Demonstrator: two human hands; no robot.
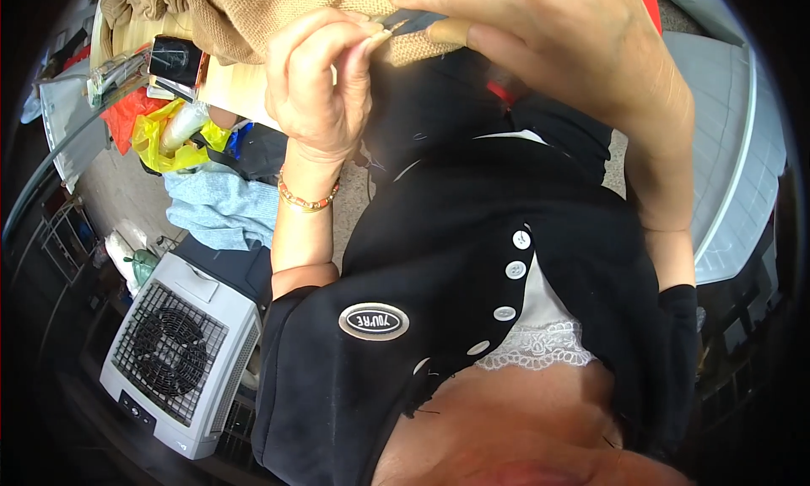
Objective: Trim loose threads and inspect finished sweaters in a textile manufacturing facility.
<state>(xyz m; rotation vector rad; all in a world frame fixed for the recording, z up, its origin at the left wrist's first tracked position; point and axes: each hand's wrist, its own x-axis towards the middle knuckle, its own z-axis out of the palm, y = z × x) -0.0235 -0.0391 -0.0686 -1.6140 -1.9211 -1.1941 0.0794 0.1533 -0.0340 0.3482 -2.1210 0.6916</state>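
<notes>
A tan burlap cloth [261, 13] lies over the table's edge at the top of the view and hangs toward my lap. My left hand [316, 85] is closed in a pinch, its thumb and fingertips on the rim of the burlap, where a small frayed bit sticks out. My right hand [540, 30] is bent over the same cloth from the right, its fingers gripping the edge. A yellowish covering wraps one of its fingertips. Between the two hands a patch of dark grey material shows. Part of the right fingers' grip is hidden.
Left on the pale wooden table [236, 89] lies a black phone-like object [177, 60]. Below it are yellow and red plastic bags [164, 132] and a light blue cloth [221, 206]. A grey air cooler [181, 351] stands lower left. At right is a large pale curved panel [726, 148].
</notes>
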